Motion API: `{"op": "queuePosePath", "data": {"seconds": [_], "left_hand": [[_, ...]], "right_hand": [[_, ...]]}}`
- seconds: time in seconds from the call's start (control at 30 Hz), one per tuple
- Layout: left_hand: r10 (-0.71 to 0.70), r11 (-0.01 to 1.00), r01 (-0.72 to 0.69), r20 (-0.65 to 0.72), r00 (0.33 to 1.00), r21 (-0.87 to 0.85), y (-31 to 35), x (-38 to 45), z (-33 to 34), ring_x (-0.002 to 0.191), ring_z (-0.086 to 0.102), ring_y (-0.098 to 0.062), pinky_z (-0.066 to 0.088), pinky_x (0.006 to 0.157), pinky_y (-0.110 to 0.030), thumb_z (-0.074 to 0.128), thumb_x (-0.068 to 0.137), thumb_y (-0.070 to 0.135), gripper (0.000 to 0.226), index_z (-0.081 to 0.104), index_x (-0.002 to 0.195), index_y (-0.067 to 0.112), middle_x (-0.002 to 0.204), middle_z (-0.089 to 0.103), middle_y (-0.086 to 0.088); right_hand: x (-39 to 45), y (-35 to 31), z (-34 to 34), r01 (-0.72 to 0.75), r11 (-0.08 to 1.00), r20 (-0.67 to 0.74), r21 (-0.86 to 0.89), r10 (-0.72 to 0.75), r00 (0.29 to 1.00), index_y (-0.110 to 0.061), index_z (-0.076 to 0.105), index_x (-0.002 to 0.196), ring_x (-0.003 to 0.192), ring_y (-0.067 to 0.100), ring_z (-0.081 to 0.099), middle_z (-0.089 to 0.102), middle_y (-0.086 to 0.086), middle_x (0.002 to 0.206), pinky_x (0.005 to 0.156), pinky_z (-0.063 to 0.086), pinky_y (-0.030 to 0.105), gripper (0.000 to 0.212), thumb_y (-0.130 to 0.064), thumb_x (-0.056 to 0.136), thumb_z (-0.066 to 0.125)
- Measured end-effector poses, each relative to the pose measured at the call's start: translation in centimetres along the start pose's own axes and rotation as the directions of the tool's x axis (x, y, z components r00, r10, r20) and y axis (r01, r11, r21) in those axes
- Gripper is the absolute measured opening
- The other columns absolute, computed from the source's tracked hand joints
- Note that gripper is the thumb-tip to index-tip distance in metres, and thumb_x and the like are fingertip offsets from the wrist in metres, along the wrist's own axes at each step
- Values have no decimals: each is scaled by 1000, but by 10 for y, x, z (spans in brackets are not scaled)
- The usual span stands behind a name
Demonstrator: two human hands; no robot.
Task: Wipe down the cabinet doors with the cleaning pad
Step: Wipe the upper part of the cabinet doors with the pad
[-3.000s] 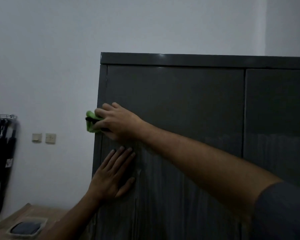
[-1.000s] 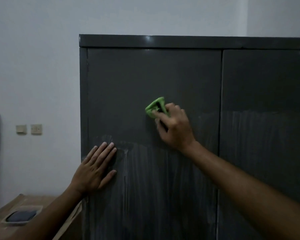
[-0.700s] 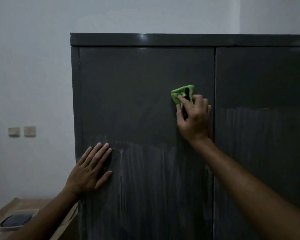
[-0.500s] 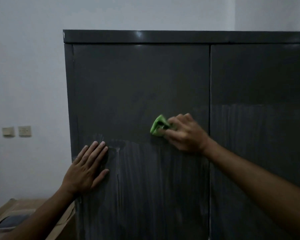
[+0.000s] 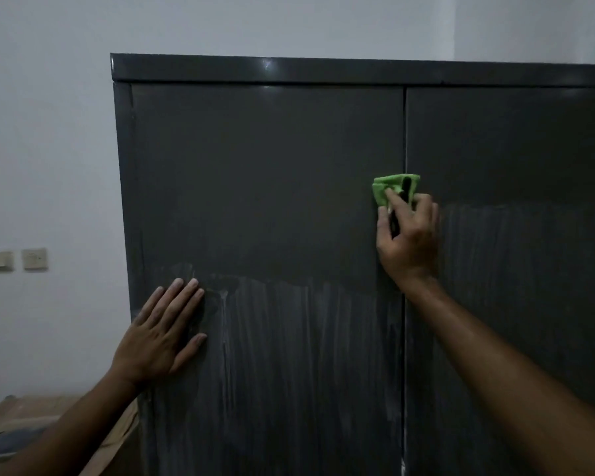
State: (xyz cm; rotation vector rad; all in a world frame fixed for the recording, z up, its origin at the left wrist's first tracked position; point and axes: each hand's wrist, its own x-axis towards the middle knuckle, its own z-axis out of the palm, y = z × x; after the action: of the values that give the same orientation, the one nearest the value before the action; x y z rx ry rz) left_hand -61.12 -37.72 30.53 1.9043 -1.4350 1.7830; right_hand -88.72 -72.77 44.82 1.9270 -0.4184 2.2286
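A dark grey cabinet fills the view, with a left door (image 5: pixel 265 187) and a right door (image 5: pixel 516 149) split by a vertical seam. My right hand (image 5: pixel 407 240) presses a green cleaning pad (image 5: pixel 390 187) against the doors right at that seam, about mid-height. Flat on the left door, near its left edge, rests my left hand (image 5: pixel 160 333) with fingers spread and nothing in it. Pale streaks cover the lower part of both doors; the upper parts look dark and even.
A white wall with two switch plates (image 5: pixel 16 260) lies left of the cabinet. Low at the bottom left stands a wooden surface (image 5: pixel 31 412) with a tray holding something dark (image 5: pixel 6 443). A window edge shows at the top right corner.
My right hand has swept the pad from the middle of the left door up and right to the seam between the doors. The left hand stays planted.
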Motion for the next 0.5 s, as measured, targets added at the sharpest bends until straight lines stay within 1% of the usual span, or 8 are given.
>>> {"op": "queuePosePath", "data": {"seconds": [0.07, 0.17, 0.2, 0.27, 0.33, 0.37, 0.43, 0.5], "left_hand": [[-1, 1000, 1, -4, 1000, 0, 0, 0, 0, 162, 13, -27, 10, 132, -46, 45, 99, 52, 83, 18, 166, 10, 175, 12, -8], [1, 1000, -1, -5, 1000, 1, 0, -1, 0, 162, 14, -28, 11, 132, -47, 45, 99, 52, 83, 19, 166, 10, 175, 14, -9], [-3, 1000, 3, -3, 1000, 2, 0, 0, 1, 162, 14, -28, 10, 132, -46, 44, 99, 52, 82, 19, 166, 10, 175, 15, -10], [-11, 1000, 11, 2, 1000, 2, 0, 0, 0, 162, 14, -28, 10, 132, -46, 44, 99, 52, 82, 20, 165, 9, 173, 18, -12], [-12, 1000, 12, 1, 1000, 5, 1, 1, -1, 162, 14, -28, 10, 132, -46, 45, 99, 52, 82, 23, 164, 7, 171, 24, -15], [-10, 1000, 10, 0, 1000, 7, 1, 1, -1, 162, 14, -28, 10, 132, -46, 45, 99, 52, 81, 25, 163, 6, 170, 26, -17], [-9, 1000, 9, 2, 1000, 12, 0, 2, 0, 162, 14, -28, 9, 132, -46, 44, 99, 52, 80, 28, 162, 4, 169, 27, -18], [-4, 1000, 4, 13, 1000, 13, -2, -1, 2, 162, 14, -29, 8, 132, -46, 40, 102, 54, 79, 27, 162, 5, 172, 21, -15]], "right_hand": [[-22, -8, 4, 173, 984, 71, 31, -174, 982, -12, 69, 127, 89, 40, 55, 58, 22, 105, 75, 48, 46, 33, -24, 97, 61], [-24, 12, -9, 643, 759, 237, 100, -646, 726, -13, 71, 120, 82, 36, 54, 61, 21, 104, 67, 44, 45, 28, -26, 99, 60], [-13, 23, -12, 631, 774, 229, 57, -625, 746, -15, 70, 119, 82, 36, 55, 61, 19, 103, 68, 43, 45, 26, -28, 99, 59], [8, 40, -17, 284, 957, 120, -56, -276, 954, -18, 67, 119, 89, 39, 54, 57, 18, 105, 74, 44, 46, 25, -28, 98, 58], [5, 43, -20, -101, 994, -4, -49, 101, 995, -15, 66, 119, 96, 38, 52, 54, 19, 107, 81, 43, 43, 26, -26, 97, 59], [-4, 39, -20, -110, 993, -8, -44, 110, 994, -12, 66, 120, 96, 39, 51, 54, 20, 108, 82, 43, 43, 26, -24, 97, 60], [-30, 34, -20, 219, 976, 113, -13, -216, 970, -9, 67, 119, 90, 40, 54, 57, 23, 106, 76, 48, 47, 26, -20, 97, 62], [-34, 48, -28, 558, 829, 248, 32, -547, 800, -12, 66, 119, 81, 39, 55, 60, 22, 104, 67, 48, 48, 25, -22, 97, 62]]}}
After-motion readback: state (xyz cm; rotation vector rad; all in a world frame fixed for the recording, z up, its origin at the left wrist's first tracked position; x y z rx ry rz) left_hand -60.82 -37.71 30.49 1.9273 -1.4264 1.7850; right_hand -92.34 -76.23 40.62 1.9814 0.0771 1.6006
